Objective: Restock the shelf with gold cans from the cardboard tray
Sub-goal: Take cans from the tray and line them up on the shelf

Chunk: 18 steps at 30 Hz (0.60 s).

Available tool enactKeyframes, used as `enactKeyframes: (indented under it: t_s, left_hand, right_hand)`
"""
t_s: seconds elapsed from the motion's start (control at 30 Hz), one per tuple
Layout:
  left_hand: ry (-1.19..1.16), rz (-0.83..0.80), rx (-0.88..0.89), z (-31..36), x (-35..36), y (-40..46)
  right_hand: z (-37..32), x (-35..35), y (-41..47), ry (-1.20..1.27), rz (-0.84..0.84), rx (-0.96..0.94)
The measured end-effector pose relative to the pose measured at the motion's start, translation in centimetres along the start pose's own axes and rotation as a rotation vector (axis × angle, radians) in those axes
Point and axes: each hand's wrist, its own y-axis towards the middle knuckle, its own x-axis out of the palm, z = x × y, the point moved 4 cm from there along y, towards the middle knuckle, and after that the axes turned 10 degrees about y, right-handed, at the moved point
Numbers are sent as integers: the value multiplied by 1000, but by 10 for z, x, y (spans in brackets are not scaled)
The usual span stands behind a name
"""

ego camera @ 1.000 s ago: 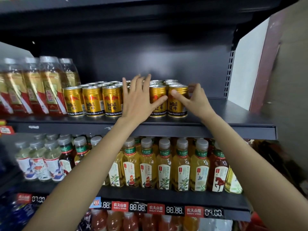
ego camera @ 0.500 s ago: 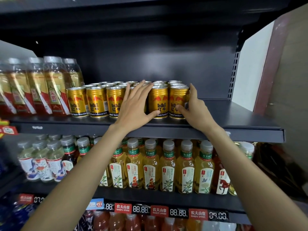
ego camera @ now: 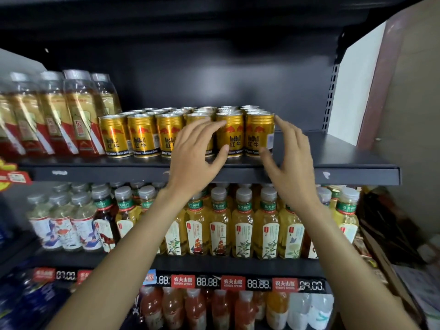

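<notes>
Several gold cans (ego camera: 142,135) stand in rows on the dark upper shelf (ego camera: 345,160), front row facing me. My left hand (ego camera: 196,151) hovers in front of the fourth can from the left, fingers spread, thumb near the base of the fifth can (ego camera: 230,136). Beside and in front of the rightmost can (ego camera: 258,135) is my right hand (ego camera: 291,158), fingers apart and fingertips close to its right side. Neither hand grips a can. The cardboard tray is not in view.
Tall bottles with gold and red labels (ego camera: 59,115) fill the shelf left of the cans. The shelf right of the cans is bare up to a white side panel (ego camera: 352,82). Tea bottles (ego camera: 242,222) line the shelf below, with price tags (ego camera: 233,282) under them.
Both hands have drawn back off the cans toward me, with fingers loosened. The cans stand closer together as one block.
</notes>
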Motion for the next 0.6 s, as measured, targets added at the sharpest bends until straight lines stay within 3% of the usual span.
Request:
enactKeyframes:
  t_s: [0.13, 0.23, 0.33, 0.47, 0.6]
  left_hand:
    - [-134, 49, -20, 5, -36, -50]
    - [-210, -2, -74, -5, -58, -104]
    - [-216, -154, -267, -30, -79, -172]
    - [-110, -546, -556, -66, -103, -281]
    - [2, -875, -696, -75, -128, -380]
  right_hand:
    - [-28, 7, -52, 168, 131, -126]
    - [-36, 25, -97, 267, 84, -130]
    - [-37, 53, -146, 297, -107, -67]
    - [-33, 100, -219, 232, -449, 37]
    - [-27, 147, -288, 161, -810, 68]
